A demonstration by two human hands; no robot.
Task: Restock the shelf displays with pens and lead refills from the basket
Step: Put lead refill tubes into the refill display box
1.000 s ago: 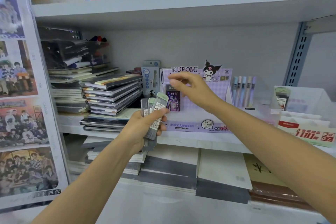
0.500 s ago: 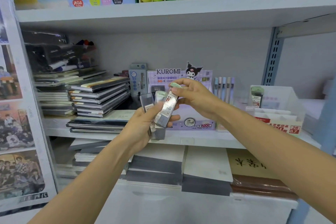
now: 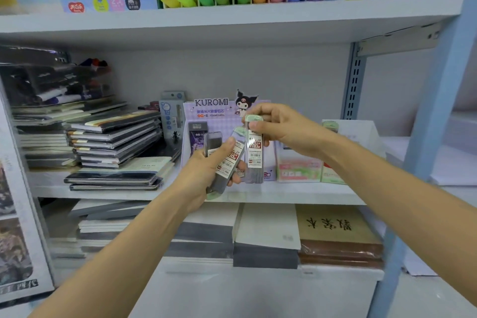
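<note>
Head view: the right hand [image 3: 286, 131] pinches one lead case [image 3: 254, 152] by its top, upright before the Kuromi display [image 3: 211, 111]. The left hand [image 3: 201, 175] curls its fingers round several more cases [image 3: 228, 164].

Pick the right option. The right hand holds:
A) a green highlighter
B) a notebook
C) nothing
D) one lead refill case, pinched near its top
D: the right hand pinches one lead refill case near its green cap, while the left hand grips the other cases.
</note>
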